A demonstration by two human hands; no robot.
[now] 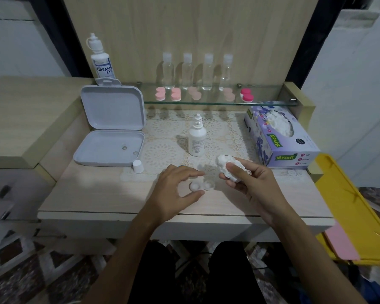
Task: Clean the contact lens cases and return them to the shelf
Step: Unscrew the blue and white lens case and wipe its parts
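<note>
We sit at a pale wooden table (86, 194) with a lace mat (162, 150) and, at the far edge, a glass shelf (217, 103) against a wood panel. On the shelf we count five lens cases (247, 95) and four clear bottles (207, 72). Near us an open white case (201, 186) lies on the table, our left hand (176, 189) spread loosely over it with fingers relaxed, while our right hand (253, 185) grips a crumpled tissue (228, 167).
</note>
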